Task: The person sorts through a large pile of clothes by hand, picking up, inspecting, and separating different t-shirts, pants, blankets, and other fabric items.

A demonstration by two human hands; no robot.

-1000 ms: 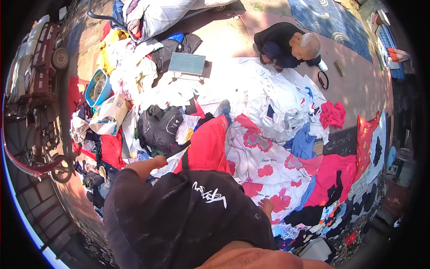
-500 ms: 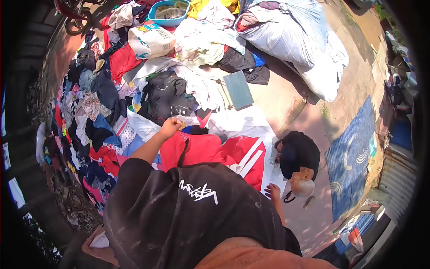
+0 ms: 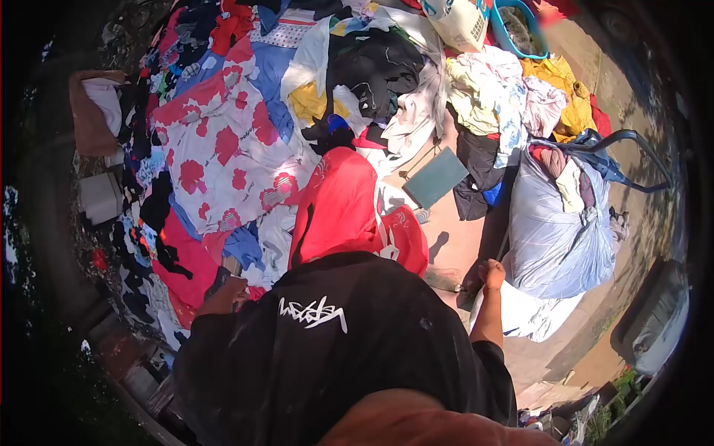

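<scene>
Your fingers on the right hand (image 3: 491, 273) are curling shut on a pale cloth edge (image 3: 476, 291); whether your left hand (image 3: 225, 291) is gripping anything, I cannot tell. The red garment (image 3: 343, 208), glossy with white lettering, is draping between both hands, just beyond your chest.

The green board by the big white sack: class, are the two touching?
Apart. The head view shows the green board lying flat on bare ground, with dark clothes and a strip of ground between it and the big white sack.
</scene>
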